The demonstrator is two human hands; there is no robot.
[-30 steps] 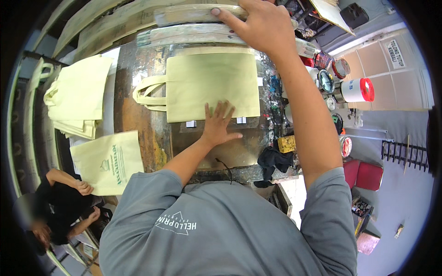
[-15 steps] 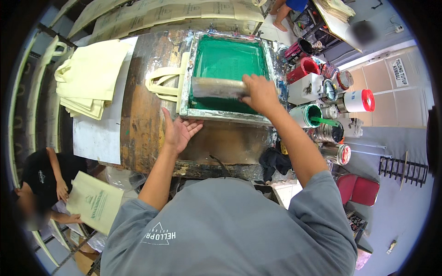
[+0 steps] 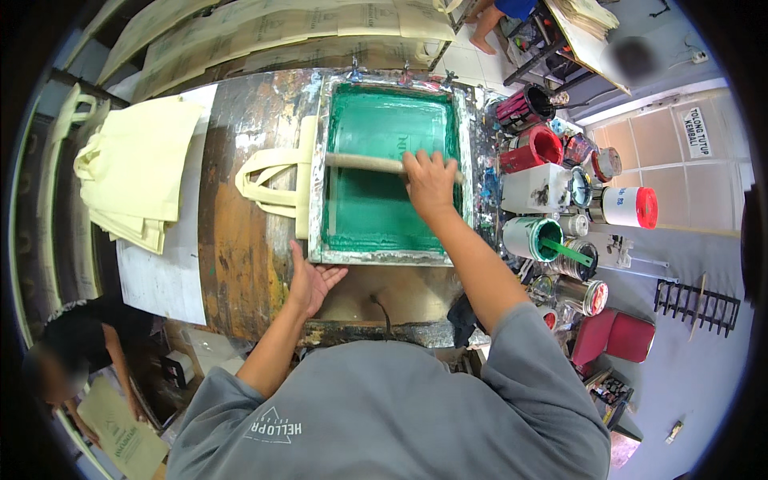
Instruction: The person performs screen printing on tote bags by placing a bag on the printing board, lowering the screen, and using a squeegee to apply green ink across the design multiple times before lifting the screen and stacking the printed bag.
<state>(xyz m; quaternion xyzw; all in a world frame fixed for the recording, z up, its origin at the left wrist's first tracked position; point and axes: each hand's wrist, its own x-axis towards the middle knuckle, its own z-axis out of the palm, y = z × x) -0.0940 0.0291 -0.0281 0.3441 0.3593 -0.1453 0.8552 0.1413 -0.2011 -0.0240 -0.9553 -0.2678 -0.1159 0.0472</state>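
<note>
From my remote view, the right hand [image 3: 432, 186] grips the squeegee [image 3: 362, 162] across the green-inked printing screen [image 3: 376, 220], above a tote bag [image 3: 305, 152]. Left hand [image 3: 307, 285]: fingers spread, holding nothing, beside the frame; I cannot confirm contact.

Location type: screen-printing workshop. Indicators: paint-stained wooden tabletop [image 3: 248, 248], green-inked framed screen [image 3: 372, 214], open colour containers [image 3: 524, 240] along the edge, and rows of printed bags [image 3: 304, 30] behind.

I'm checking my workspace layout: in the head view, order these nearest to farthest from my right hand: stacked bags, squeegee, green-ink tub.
1. Squeegee: held in the right hand.
2. Green-ink tub: to the hand's right.
3. Stacked bags: far left.
</note>
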